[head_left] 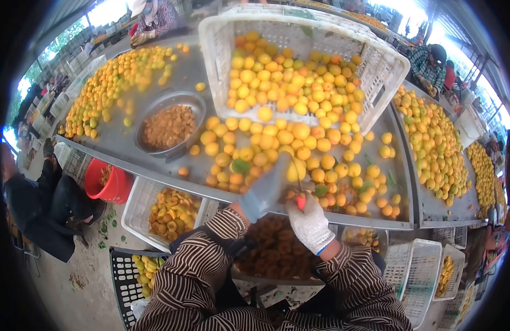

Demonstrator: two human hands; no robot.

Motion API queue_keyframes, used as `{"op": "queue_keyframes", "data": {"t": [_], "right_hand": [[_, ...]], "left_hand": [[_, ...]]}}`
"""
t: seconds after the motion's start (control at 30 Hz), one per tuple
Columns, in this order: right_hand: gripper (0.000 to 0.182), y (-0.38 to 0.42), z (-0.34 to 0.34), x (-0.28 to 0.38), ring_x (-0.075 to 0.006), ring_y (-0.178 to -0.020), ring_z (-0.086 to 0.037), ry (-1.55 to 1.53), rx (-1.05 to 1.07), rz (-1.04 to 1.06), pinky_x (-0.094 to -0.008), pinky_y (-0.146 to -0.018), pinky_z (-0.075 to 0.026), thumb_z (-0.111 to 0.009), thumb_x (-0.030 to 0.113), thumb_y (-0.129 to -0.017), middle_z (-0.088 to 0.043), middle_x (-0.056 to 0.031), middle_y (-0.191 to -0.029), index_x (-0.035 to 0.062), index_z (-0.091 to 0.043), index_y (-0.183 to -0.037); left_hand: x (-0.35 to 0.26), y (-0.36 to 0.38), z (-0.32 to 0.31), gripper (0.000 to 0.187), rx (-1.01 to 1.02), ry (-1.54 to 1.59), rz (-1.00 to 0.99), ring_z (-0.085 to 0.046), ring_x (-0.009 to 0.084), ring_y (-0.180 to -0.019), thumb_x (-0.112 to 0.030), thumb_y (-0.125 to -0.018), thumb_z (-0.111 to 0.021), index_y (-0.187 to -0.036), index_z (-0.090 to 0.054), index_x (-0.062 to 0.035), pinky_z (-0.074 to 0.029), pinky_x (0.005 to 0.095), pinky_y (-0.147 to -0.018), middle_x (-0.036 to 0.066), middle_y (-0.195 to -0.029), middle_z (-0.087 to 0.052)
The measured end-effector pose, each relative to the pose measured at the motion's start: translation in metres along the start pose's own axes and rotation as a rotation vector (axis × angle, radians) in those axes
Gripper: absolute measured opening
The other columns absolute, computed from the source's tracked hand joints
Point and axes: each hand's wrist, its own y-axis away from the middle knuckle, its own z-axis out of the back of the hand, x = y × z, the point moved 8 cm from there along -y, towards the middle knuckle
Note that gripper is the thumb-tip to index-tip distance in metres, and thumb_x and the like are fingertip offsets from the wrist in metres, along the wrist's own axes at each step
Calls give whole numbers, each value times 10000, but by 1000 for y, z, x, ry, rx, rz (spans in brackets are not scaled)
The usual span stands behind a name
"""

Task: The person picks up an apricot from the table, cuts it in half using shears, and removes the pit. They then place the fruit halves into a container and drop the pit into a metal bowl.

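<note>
My left hand (268,187), in a blurred pale glove, reaches onto the metal table (128,143) among loose yellow-orange apricots (277,140) and holds one apricot (295,171) at its fingertips. My right hand (309,223), in a white knit glove, grips a small knife with a red handle (300,202) right beside that fruit, near the table's front edge. A tipped white plastic crate (376,71) spills more apricots onto the table behind both hands. Striped sleeves cover both my arms.
A metal bowl of pits (169,127) sits left of the pile. Below the table edge stand a basin of dark halved fruit (277,248), a white crate of halves (172,212), a red bucket (108,185) and a black crate (128,276). Other people sit around neighbouring tables.
</note>
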Motion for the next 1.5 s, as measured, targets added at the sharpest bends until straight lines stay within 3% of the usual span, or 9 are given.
{"op": "queue_keyframes", "data": {"t": [0.23, 0.37, 0.43, 0.57, 0.83, 0.93, 1.0, 1.2, 1.5], "right_hand": [[251, -4, 0, -8, -448, -892, -611, -30, -48, 45, -446, -754, -496, -600, 225, -906, -638, -245, -879, 9, -577, -1030], [282, 3, 14, 11, -443, -875, -615, -18, -8, 0, -437, -750, -498, -615, 259, -906, -631, -260, -847, 3, -587, -1021], [370, 6, 18, 10, -355, -877, -655, -58, 8, -65, -388, -770, -504, -637, 296, -906, -648, -225, -898, -9, -573, -1106], [629, -9, 42, 22, -128, -947, -576, -324, -29, 110, -293, -835, -484, -691, 411, -890, -634, -94, -1076, -20, -486, -1299], [714, -15, 26, 15, -156, -997, -598, -433, 116, 167, -298, -892, -477, -704, 464, -866, -638, -132, -1110, -29, -482, -1331], [696, -13, 24, 12, -161, -996, -607, -349, 56, 230, -297, -881, -482, -692, 453, -879, -637, -142, -1113, -30, -478, -1333], [637, -10, 27, 20, -172, -949, -627, -255, -11, 206, -304, -844, -499, -664, 419, -907, -654, -137, -1056, -37, -483, -1314], [536, -4, 25, 27, -120, -816, -591, -396, -121, 208, -273, -740, -500, -629, 334, -943, -657, -74, -902, -62, -475, -1269], [462, -4, 15, 19, -48, -624, -505, -576, -95, 118, -206, -549, -431, -602, 343, -959, -593, 12, -788, 11, -480, -1257]], "left_hand": [[-31, 30, -5, 715, -123, -740, -18, -625, 319, -1078, -120, -926, -620, -1444, -173, 89, -516, 393, -884, 234, -1209, -610], [-17, 8, 3, 621, -82, -79, -198, -657, 332, -955, -243, -969, -549, -1422, -248, 56, -536, 393, -829, 180, -1065, -658], [-27, 19, -1, 529, -95, 325, 80, -653, 288, -780, -368, -997, -445, -1339, -374, 28, -549, 372, -752, 113, -912, -646], [-10, 18, -10, 482, 174, 160, 146, -585, 173, -649, -429, -1011, -354, -1232, -500, -26, -552, 330, -714, 96, -924, -603], [-13, 29, -32, 634, 229, -8, 123, -646, 199, -949, -544, -1005, -336, -1333, -444, -13, -551, 345, -828, 140, -1110, -611], [-4, 29, -22, 667, -10, -146, 37, -622, 244, -1035, -541, -995, -399, -1374, -401, 8, -525, 353, -882, 147, -1135, -605], [-42, 53, -33, 445, -277, -950, -1023, -622, 189, -984, -376, -1042, -403, -1291, -494, -20, -503, 304, -843, 108, -1048, -641], [-20, 35, -23, 419, -192, -305, -429, -593, 213, -1089, -295, -1050, -394, -1309, -506, 14, -462, 310, -940, 163, -1193, -606], [-46, 46, -35, 390, -220, -636, -759, -618, 328, -1066, -208, -1014, -425, -1302, -475, 50, -494, 354, -889, 233, -1293, -559]]}}
